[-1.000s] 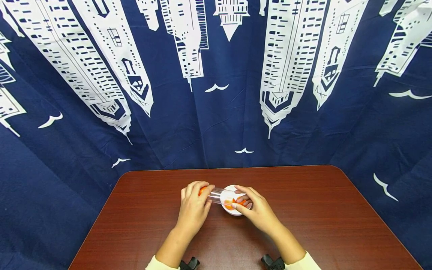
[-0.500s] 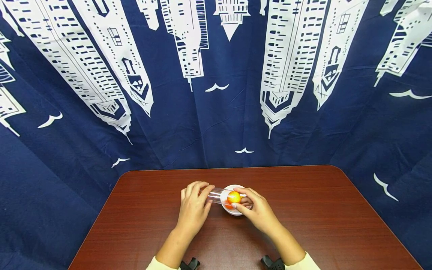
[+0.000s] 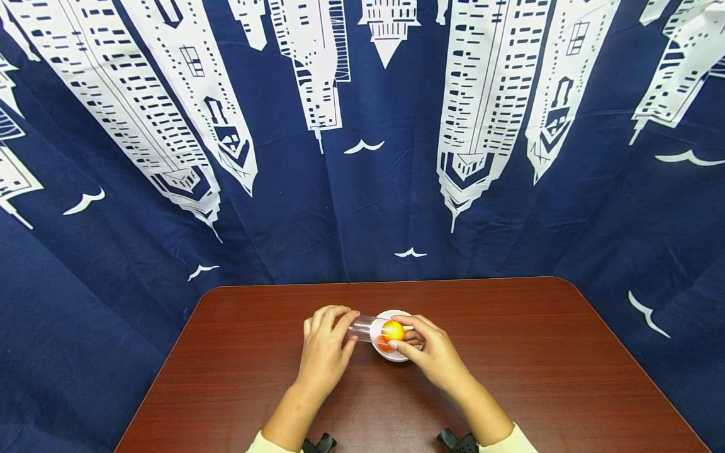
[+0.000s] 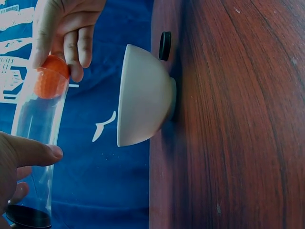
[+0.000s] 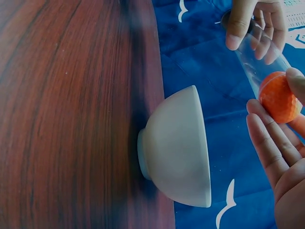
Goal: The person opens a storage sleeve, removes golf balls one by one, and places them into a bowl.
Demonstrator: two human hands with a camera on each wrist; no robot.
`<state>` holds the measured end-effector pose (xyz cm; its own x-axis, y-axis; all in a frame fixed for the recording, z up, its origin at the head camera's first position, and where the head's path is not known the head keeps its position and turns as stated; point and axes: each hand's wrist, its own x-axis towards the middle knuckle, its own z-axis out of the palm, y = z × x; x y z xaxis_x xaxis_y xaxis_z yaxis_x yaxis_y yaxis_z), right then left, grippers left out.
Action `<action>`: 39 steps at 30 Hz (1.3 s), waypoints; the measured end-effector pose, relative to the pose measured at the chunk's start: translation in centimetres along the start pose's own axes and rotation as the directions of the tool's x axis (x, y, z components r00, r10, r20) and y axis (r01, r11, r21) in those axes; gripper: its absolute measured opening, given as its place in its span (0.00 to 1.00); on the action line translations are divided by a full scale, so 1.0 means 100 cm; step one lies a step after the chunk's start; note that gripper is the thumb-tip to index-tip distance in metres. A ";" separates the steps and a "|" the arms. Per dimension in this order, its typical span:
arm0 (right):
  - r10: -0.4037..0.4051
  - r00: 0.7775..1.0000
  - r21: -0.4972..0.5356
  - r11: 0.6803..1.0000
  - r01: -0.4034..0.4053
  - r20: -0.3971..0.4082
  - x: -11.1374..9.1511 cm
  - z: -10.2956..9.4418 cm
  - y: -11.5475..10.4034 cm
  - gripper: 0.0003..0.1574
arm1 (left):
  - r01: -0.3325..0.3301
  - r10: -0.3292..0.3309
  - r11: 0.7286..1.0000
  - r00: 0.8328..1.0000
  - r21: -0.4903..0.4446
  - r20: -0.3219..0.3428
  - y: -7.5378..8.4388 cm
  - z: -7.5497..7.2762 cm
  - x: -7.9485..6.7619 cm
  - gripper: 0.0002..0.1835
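Observation:
My left hand [image 3: 325, 346] holds a clear tube [image 4: 40, 117] around its side, near the black cap [image 4: 28, 217] at one end. The tube lies tilted over a white bowl [image 3: 391, 357]. At the tube's other end, my right hand [image 3: 433, 352] grips an orange dimpled golf ball [image 5: 279, 98] between thumb and fingers. Part of this ball is inside the tube's mouth, as the left wrist view shows. Below it, something else orange [image 3: 383, 345] shows in the bowl, partly covered by the tube and ball.
The bowl stands upright on a brown wooden table [image 3: 544, 365]. A black round lid [image 4: 165, 46] is beside the bowl in the left wrist view. A dark blue cloth with white buildings [image 3: 385, 214] hangs behind the table's far edge.
One second ago, orange showed at the tube's left-hand end; it is gone from there now. A ball now shows at the mouth by my right fingers. Both hands have barely moved.

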<state>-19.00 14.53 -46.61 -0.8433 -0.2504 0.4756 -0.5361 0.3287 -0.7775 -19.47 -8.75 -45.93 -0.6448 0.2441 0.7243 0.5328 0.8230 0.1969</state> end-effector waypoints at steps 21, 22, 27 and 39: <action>-0.031 0.998 0.123 0.992 0.038 -0.062 0.002 -0.001 -0.001 0.28 | 0.089 -0.090 0.993 0.996 -0.072 -0.007 0.008 0.003 -0.005 0.32; -0.038 0.997 0.130 0.990 0.045 -0.063 0.003 -0.001 -0.001 0.28 | 0.099 -0.099 0.992 0.995 -0.076 -0.005 0.008 0.003 -0.005 0.32; -0.064 0.996 0.137 0.988 0.071 -0.055 0.005 -0.003 -0.002 0.28 | 0.152 -0.150 0.983 0.988 -0.101 0.027 0.009 0.003 -0.006 0.32; -0.065 0.995 0.028 0.997 0.068 -0.081 0.009 -0.011 -0.013 0.29 | 0.325 -0.297 0.913 0.944 -0.245 0.147 0.005 0.005 -0.009 0.30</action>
<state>-19.15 14.90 -44.74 -0.8068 -0.1969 0.5571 -0.5908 0.2858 -0.7545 -18.92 -8.31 -46.81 -0.8472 0.0616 0.5277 0.4111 0.7052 0.5776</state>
